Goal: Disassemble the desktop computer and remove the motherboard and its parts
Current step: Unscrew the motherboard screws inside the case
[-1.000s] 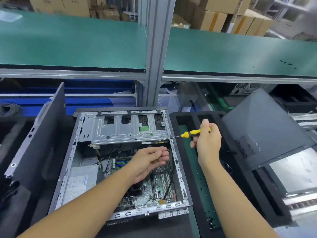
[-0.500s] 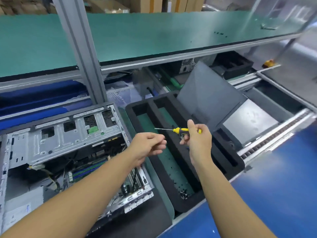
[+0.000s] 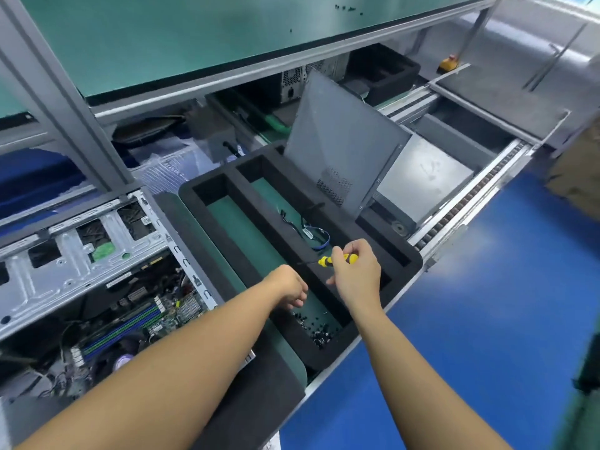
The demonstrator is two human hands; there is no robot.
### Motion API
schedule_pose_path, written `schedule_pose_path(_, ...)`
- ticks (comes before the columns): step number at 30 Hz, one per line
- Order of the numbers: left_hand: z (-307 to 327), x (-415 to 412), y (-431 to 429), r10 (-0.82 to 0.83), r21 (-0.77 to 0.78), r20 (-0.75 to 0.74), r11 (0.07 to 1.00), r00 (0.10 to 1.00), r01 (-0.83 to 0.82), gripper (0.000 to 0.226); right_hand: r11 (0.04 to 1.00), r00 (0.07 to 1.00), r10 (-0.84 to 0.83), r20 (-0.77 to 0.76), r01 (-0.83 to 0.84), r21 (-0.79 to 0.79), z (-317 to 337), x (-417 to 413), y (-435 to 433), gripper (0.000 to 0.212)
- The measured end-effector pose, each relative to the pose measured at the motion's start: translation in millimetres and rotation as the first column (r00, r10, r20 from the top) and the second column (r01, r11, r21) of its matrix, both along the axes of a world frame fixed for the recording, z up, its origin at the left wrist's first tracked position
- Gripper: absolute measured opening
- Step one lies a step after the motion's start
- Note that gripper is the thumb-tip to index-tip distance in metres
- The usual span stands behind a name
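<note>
Yellow-handled screwdriver sits pinched in my right grip over the black foam tray, my left grip curls above the screws at the tray's near end, whether holding anything I cannot tell, and the motherboard lies in the open case left of the tray.

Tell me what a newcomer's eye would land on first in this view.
The yellow-handled screwdriver, gripped in the right hand, stands out first, held over the black foam tray at centre. Just left of it, the left hand hovers above a pile of small dark screws in the tray's near end. At far left lies the opened computer case, its motherboard exposed.
</note>
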State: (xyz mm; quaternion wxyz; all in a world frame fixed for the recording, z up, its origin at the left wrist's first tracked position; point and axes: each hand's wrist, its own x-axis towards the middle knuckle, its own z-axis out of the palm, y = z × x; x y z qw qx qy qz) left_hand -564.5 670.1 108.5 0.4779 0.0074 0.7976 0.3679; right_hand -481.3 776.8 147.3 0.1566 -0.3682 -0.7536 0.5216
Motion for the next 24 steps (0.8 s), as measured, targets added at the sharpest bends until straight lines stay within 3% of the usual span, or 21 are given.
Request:
schedule_pose_path(3,-5.4,-5.4,0.8,-0.108,-0.075,-0.087,0.992,0.990,0.102,0.025,1.000,1.000,0.002,-0.008,-0.002,0.013,2.5,-4.3,0.6,0.017)
schedule_pose_path(7,-2.1,-15.7,-7.1,-0.042,-0.084,-0.127,0.996,0.991,0.031,0.036,1.000,1.000,0.019,0.002,-0.020,0.013,5.9,-12.1,-4.9,0.016)
schedule_pose_path(13,34.6,-30.6,-31.5,0.191,0.202,-0.237,0.969,0.952,-0.144,0.029,1.000,0.993,-0.003,-0.119,0.000,-0.026,22.4,-29.5,-22.5,0.009)
schedule_pose_path(18,69.5,-34.9,-84.3,0.291,0.275,-0.604,0.950,0.742,-0.149,0.024,0.983,0.954,0.034,-0.297,-0.086,-0.164,48.8,-57.8,-53.7,0.013)
schedule_pose_path(24,70.6,-29.4,-171.4,0.463,0.408,-0.677,0.883,0.572,-0.231,0.026,0.820,0.844,0.253,-0.473,-0.447,-0.358,56.5,-83.5,-116.3,0.025)
